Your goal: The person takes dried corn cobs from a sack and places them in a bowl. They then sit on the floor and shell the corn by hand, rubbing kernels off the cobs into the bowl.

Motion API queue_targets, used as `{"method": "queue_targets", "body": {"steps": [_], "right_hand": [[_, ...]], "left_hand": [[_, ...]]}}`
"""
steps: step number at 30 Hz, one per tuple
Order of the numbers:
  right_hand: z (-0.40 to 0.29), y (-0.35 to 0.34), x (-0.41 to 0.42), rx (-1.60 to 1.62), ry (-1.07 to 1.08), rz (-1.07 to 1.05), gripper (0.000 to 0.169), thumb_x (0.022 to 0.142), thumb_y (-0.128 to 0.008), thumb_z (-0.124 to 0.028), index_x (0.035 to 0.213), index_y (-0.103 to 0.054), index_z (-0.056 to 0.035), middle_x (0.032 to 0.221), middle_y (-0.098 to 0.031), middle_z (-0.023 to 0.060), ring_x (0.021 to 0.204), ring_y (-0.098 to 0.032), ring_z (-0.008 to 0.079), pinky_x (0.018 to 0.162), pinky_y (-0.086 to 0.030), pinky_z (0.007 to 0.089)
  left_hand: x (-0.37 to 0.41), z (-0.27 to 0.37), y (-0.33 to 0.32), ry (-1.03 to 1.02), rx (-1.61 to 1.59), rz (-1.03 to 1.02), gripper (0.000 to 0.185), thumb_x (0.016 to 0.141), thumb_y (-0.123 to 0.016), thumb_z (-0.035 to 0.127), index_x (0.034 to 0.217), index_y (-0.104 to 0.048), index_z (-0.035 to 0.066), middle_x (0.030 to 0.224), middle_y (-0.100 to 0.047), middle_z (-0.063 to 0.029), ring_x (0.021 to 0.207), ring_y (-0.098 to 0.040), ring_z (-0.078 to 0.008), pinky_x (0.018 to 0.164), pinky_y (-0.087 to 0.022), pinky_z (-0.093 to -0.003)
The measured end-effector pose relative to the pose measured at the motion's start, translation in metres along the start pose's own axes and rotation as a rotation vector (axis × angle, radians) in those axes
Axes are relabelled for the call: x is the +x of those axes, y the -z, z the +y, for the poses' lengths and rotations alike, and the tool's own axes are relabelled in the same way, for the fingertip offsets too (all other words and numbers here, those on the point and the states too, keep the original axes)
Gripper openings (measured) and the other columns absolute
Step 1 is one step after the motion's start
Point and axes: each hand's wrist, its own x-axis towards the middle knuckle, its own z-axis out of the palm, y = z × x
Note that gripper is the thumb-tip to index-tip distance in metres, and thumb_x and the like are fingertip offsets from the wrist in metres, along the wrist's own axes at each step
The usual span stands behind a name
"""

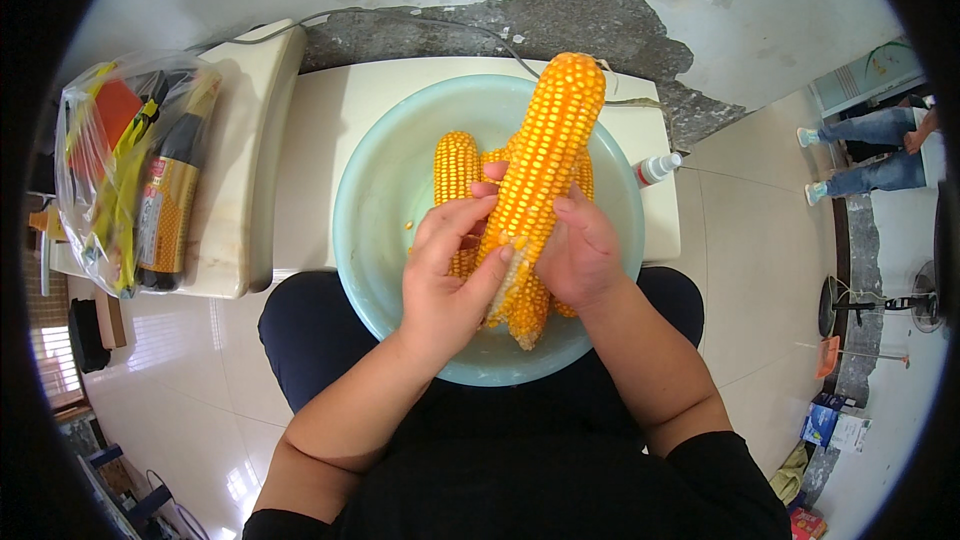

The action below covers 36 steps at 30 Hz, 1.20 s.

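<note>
Both hands hold one large ear of yellow corn [555,142], tilted with its far end up to the right. My left hand [457,262] grips its near left side, the thumb pressed at the edge of a pale strip of bare cob [510,277]. My right hand [585,247] supports the ear from the right, fingers partly hidden behind it. Beneath lies a pale blue-green plastic basin [367,240] resting across my lap and the ledge. In it are several more ears, among them a full one [455,165] at the left. A loose kernel [409,225] lies on the basin floor.
On a raised cream surface at left stands a clear plastic bag [82,202] holding a dark sauce bottle [176,187] and packets. A small spray bottle [658,169] lies right of the basin. Behind runs a grey cable [420,19]. At far right a person's jeans-clad legs [874,150] show.
</note>
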Motion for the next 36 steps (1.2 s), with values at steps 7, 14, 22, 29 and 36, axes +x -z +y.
{"method": "queue_targets", "body": {"steps": [7, 14, 22, 29, 36], "right_hand": [[0.001, 0.001, 0.000, -0.038, 0.031, 0.044, 0.051, 0.082, -0.046, -0.019, 0.128, -0.034, -0.0017, 0.122, -0.048, 0.0165, 0.113, -0.048, 0.0307, 0.099, -0.035, 0.0432], [0.001, 0.001, -0.001, 0.027, 0.052, 0.069, 0.043, 0.085, -0.047, -0.017, 0.124, -0.036, -0.0009, 0.118, -0.050, 0.0152, 0.109, -0.050, 0.0276, 0.097, -0.037, 0.0419], [0.002, 0.004, -0.001, 0.021, 0.027, 0.080, 0.047, 0.086, -0.044, -0.019, 0.128, -0.033, -0.0012, 0.121, -0.048, 0.0166, 0.111, -0.048, 0.0301, 0.098, -0.036, 0.0429], [0.001, 0.002, 0.000, -0.046, 0.047, 0.074, 0.046, 0.085, -0.046, -0.017, 0.126, -0.034, -0.0003, 0.119, -0.049, 0.0166, 0.111, -0.049, 0.0296, 0.097, -0.036, 0.0429], [0.003, 0.001, 0.000, 0.067, 0.010, 0.098, 0.042, 0.085, -0.047, -0.019, 0.121, -0.039, 0.0003, 0.114, -0.052, 0.0155, 0.106, -0.052, 0.0276, 0.096, -0.038, 0.0415]], "left_hand": [[0.001, -0.001, -0.001, -0.103, 0.138, 0.113, 0.021, 0.069, -0.068, -0.005, 0.088, -0.061, 0.002, 0.103, -0.055, -0.0114, 0.097, -0.054, -0.0219, 0.083, -0.044, -0.0317], [0.004, 0.007, 0.002, -0.108, 0.255, 0.073, 0.016, 0.071, -0.066, -0.005, 0.085, -0.062, -0.001, 0.101, -0.057, -0.0124, 0.095, -0.055, -0.0223, 0.085, -0.042, -0.0308], [0.007, 0.007, 0.004, -0.153, 0.314, 0.042, 0.015, 0.072, -0.066, -0.004, 0.087, -0.062, -0.002, 0.097, -0.059, -0.0129, 0.089, -0.058, -0.0220, 0.079, -0.046, -0.0295], [0.009, 0.004, 0.008, -0.039, 0.246, 0.019, 0.012, 0.073, -0.065, -0.004, 0.085, -0.062, -0.002, 0.096, -0.058, -0.0115, 0.085, -0.057, -0.0181, 0.072, -0.046, -0.0256], [0.011, 0.005, 0.008, 0.081, 0.116, 0.026, 0.007, 0.079, -0.061, 0.000, 0.086, -0.060, 0.000, 0.092, -0.058, -0.0085, 0.085, -0.057, -0.0180, 0.074, -0.046, -0.0264]]}}
